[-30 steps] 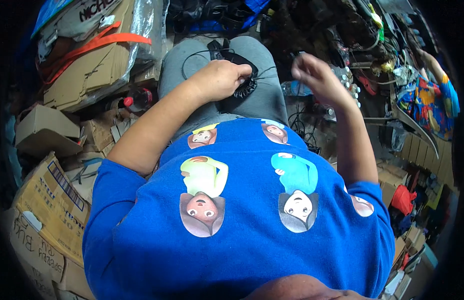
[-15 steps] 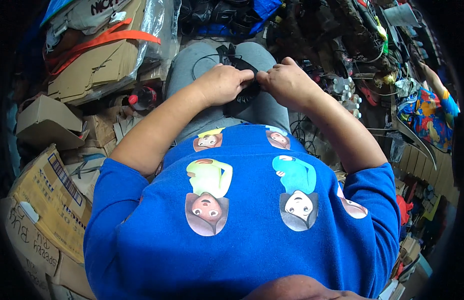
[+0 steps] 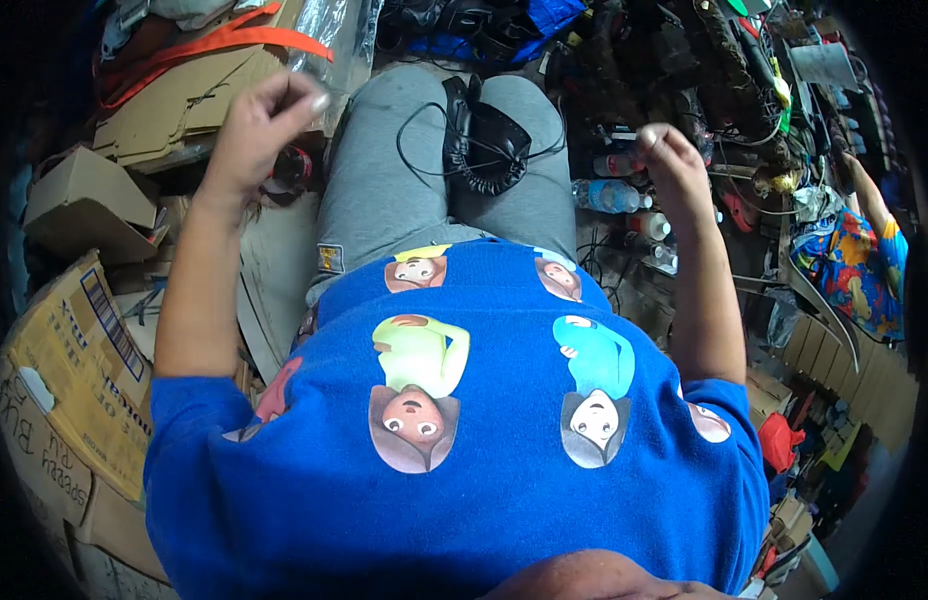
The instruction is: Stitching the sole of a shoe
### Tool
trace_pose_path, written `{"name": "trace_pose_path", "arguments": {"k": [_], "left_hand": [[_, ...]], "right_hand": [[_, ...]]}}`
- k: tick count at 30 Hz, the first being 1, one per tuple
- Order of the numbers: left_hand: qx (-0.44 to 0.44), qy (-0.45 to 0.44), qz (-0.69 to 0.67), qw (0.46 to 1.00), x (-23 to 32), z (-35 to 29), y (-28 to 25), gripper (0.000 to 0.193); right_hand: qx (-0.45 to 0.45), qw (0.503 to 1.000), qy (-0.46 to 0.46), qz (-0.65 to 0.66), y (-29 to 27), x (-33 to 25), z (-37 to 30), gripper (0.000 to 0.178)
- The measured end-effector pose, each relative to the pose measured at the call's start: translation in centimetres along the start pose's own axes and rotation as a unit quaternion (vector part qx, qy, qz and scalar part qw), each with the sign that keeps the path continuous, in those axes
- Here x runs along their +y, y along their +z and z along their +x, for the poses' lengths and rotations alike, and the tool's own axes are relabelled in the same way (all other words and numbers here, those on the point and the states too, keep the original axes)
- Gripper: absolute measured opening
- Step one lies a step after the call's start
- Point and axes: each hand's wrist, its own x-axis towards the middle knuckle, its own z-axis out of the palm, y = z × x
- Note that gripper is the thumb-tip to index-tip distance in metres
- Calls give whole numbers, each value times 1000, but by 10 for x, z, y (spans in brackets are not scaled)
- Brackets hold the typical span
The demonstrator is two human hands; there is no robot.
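Note:
A black shoe rests between my thighs on the grey trousers, with a row of pale stitches along its rounded near edge. Thin black cord loops out from it over both legs. My left hand is raised to the left of the shoe, fingers curled and thumb against them. Off to the right, my right hand is lifted with its fingertips pinched together. Neither hand touches the shoe. Whatever the fingers may hold is too fine to make out; a taut thread cannot be seen.
Flattened cardboard with an orange strap and an open cardboard box lie at left. Plastic bottles lie right of my legs. Beyond them are a curved metal blade and another person's arm at far right.
Both hands were together over the shoe; they have now swung wide apart, left hand to the left and right hand to the right. The shoe and its cord now show uncovered.

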Motion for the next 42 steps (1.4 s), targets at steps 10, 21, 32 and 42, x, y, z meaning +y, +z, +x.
{"name": "trace_pose_path", "arguments": {"k": [10, 21, 32, 42], "left_hand": [[-254, 54, 45, 965, 50, -1, 70, 14], [225, -122, 544, 799, -7, -86, -145, 19], [-240, 171, 202, 934, 14, 69, 135, 25], [-355, 70, 101, 927, 3, 96, 143, 23]], "right_hand": [[-270, 955, -30, -119, 79, -29, -10, 15], [96, 787, 124, -597, -179, 71, -105, 20], [-95, 954, -108, -265, 68, 11, 18, 12], [-167, 942, -79, -281, 75, 16, 24, 13]]}}
